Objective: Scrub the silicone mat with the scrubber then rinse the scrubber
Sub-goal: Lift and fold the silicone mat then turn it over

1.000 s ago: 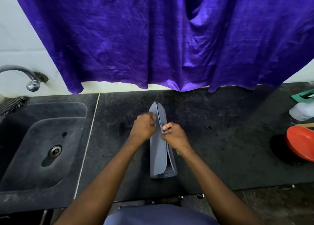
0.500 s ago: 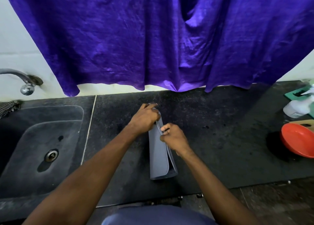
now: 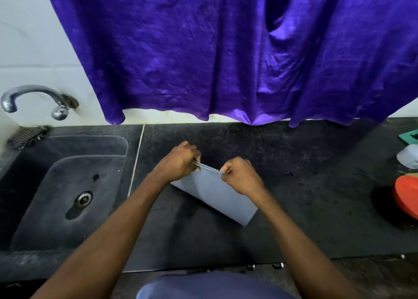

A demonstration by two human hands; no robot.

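Observation:
A grey silicone mat (image 3: 214, 194), folded double, hangs over the black counter (image 3: 305, 185) in the middle of the head view. My left hand (image 3: 181, 160) pinches one upper corner of the mat and my right hand (image 3: 239, 177) pinches the other, so its top edge is stretched between them. The mat's lower folded end points toward the front right. A dark mesh scrubber (image 3: 27, 137) lies at the back left corner of the sink (image 3: 56, 235), far from both hands.
A chrome tap (image 3: 34, 97) juts out over the sink at the left. A purple curtain (image 3: 226, 50) hangs behind the counter. At the right edge sit an orange-red bowl (image 3: 407, 199), a white plastic container (image 3: 409, 158) and a green item (image 3: 409, 136).
The mat has turned from standing lengthwise between my hands to lying crosswise. My hands moved apart and now pull its top edge taut.

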